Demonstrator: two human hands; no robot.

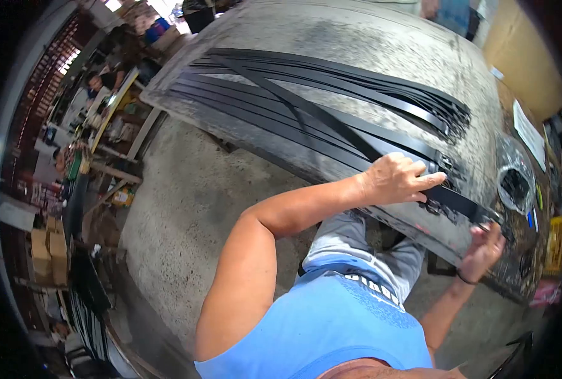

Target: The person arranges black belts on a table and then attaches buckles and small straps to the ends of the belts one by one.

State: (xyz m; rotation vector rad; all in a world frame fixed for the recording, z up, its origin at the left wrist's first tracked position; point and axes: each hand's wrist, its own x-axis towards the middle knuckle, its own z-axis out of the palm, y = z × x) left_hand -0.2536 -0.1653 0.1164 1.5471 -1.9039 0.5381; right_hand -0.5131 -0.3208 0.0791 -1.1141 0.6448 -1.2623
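Observation:
A long black belt strap (pixel 460 202) stretches between my two hands, and its far part runs diagonally back across the table. My left hand (pixel 400 179) is closed around it, with the index finger extended along the strap. At the strap's near right end, my right hand (pixel 483 247) pinches it close to a small shiny piece that may be a buckle. Under the held strap lies a row of similar black straps (pixel 249 101). Beyond them is a thicker bundle of black straps (pixel 357 81), with dark fittings bunched at its right end.
The worn grey table (pixel 388 31) carries all the straps. On its right are a clear plastic bag (pixel 516 183) with dark contents, a paper sheet (pixel 529 136) and a blue pen (pixel 530 220). A yellow crate (pixel 556 246) stands beyond. People sit at benches on the left.

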